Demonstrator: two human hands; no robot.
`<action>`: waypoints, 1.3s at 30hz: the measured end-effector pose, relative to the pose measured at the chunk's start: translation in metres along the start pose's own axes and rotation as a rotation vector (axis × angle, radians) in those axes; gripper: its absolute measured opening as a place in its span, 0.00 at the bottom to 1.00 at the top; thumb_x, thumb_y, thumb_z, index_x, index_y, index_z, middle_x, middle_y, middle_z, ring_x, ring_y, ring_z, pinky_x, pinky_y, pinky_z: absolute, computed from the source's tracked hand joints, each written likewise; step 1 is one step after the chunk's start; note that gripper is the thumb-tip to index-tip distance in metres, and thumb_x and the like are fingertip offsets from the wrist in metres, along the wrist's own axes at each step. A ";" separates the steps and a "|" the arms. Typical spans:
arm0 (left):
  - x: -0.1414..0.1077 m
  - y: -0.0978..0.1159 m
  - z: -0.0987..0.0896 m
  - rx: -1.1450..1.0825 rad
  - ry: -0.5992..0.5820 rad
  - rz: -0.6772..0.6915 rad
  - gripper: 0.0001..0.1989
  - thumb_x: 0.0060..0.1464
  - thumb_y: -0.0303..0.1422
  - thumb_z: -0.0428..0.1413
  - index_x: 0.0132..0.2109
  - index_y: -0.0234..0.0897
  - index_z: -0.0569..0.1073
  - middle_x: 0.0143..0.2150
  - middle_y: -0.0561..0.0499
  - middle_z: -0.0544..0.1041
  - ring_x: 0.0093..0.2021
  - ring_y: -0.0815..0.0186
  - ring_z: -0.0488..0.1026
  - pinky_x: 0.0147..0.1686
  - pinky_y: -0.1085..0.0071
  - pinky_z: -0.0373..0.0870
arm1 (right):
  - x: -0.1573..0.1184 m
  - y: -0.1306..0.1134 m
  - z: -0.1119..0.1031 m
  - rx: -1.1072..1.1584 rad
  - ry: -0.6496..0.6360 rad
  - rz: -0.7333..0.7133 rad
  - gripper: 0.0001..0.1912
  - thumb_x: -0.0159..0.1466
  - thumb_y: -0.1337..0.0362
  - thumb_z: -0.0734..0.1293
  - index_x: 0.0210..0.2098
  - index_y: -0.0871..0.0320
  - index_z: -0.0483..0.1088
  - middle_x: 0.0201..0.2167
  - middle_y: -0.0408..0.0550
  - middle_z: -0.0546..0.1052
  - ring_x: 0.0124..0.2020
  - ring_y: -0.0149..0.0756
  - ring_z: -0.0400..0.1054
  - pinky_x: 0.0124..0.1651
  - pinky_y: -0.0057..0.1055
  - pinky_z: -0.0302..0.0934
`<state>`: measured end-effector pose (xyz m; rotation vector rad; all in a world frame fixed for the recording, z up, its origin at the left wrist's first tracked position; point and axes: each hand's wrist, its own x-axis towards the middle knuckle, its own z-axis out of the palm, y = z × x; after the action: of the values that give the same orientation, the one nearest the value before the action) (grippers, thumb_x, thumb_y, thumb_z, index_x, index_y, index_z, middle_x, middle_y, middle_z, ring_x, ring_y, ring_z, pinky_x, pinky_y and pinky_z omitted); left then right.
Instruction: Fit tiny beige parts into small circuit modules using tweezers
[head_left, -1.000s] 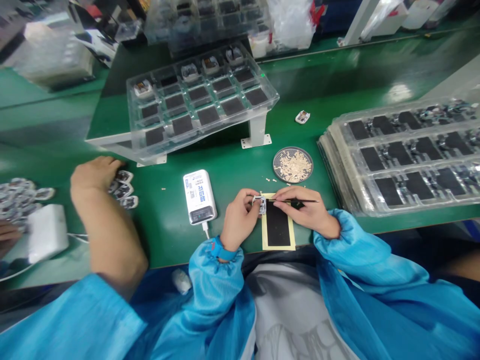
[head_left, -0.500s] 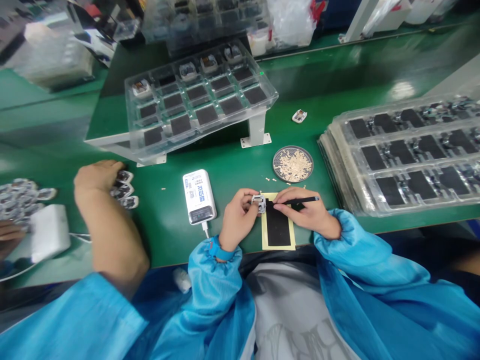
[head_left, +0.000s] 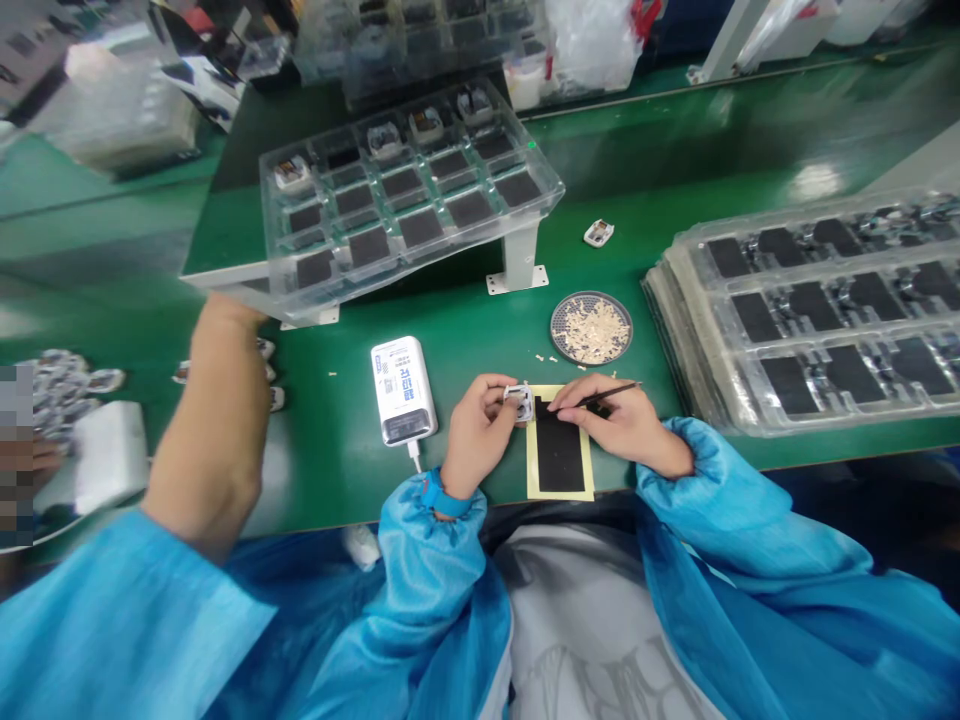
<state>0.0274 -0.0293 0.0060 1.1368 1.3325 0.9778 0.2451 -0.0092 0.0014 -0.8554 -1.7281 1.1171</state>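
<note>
Pinching a small white housing (head_left: 523,404) closely, the left hand (head_left: 474,437) likely steadies it beside the slim dark tool (head_left: 598,397) in the right hand's (head_left: 630,428) closed grip.

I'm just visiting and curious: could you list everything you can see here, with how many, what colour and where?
Held part: one, whitish, left fingers
Thin tool: one, dark, right fingers
Mat: one, black with yellow border, beneath the hands
Dish: one, grey, beyond the mat
Tiny pieces: many, beige, mostly in the dish
Loose part: one, whitish, behind the dish
Power bank: one, white, left of the hands, cable attached
Raised tray: one, clear, four whitish parts inside
Tray stack: uncountable, clear, right
Part heap: uncountable, whitish, far left
Background: blurred
Left hand: one, bare
Right hand: one, bare
</note>
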 end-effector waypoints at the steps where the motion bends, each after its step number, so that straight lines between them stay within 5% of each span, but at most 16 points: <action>1: 0.000 0.001 0.000 -0.002 0.002 -0.003 0.11 0.61 0.36 0.59 0.49 0.39 0.71 0.38 0.49 0.82 0.33 0.64 0.81 0.32 0.71 0.77 | 0.000 -0.001 0.000 -0.001 0.016 -0.026 0.04 0.65 0.66 0.73 0.40 0.55 0.76 0.39 0.49 0.82 0.42 0.39 0.79 0.47 0.38 0.74; 13: -0.001 0.000 0.001 -0.034 -0.002 0.003 0.12 0.60 0.36 0.60 0.48 0.39 0.71 0.38 0.49 0.82 0.33 0.64 0.81 0.32 0.71 0.77 | 0.002 -0.006 0.003 -0.126 0.045 -0.163 0.09 0.64 0.67 0.74 0.44 0.53 0.77 0.41 0.49 0.83 0.44 0.40 0.78 0.49 0.39 0.75; 26: 0.000 0.000 0.001 -0.056 0.007 -0.001 0.13 0.59 0.36 0.60 0.49 0.37 0.73 0.41 0.48 0.82 0.32 0.66 0.79 0.33 0.71 0.78 | 0.002 -0.007 0.001 0.076 -0.015 -0.024 0.02 0.65 0.65 0.73 0.37 0.56 0.76 0.37 0.50 0.83 0.41 0.40 0.79 0.46 0.40 0.76; 31: 0.000 0.006 -0.001 -0.087 -0.005 -0.025 0.14 0.58 0.37 0.61 0.50 0.37 0.75 0.42 0.46 0.83 0.32 0.65 0.79 0.29 0.71 0.77 | 0.013 -0.014 0.004 0.032 0.068 -0.095 0.05 0.65 0.66 0.73 0.41 0.55 0.76 0.39 0.50 0.83 0.41 0.39 0.79 0.47 0.39 0.75; 39: -0.001 0.003 -0.005 -0.133 -0.010 -0.007 0.17 0.58 0.38 0.62 0.51 0.36 0.75 0.39 0.47 0.82 0.30 0.67 0.77 0.29 0.71 0.76 | 0.028 -0.020 0.016 -0.155 0.000 -0.244 0.06 0.68 0.68 0.70 0.43 0.52 0.78 0.42 0.48 0.83 0.44 0.39 0.79 0.49 0.37 0.75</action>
<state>0.0232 -0.0298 0.0099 1.0337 1.2438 1.0388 0.2180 0.0034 0.0255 -0.7137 -1.8802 0.8303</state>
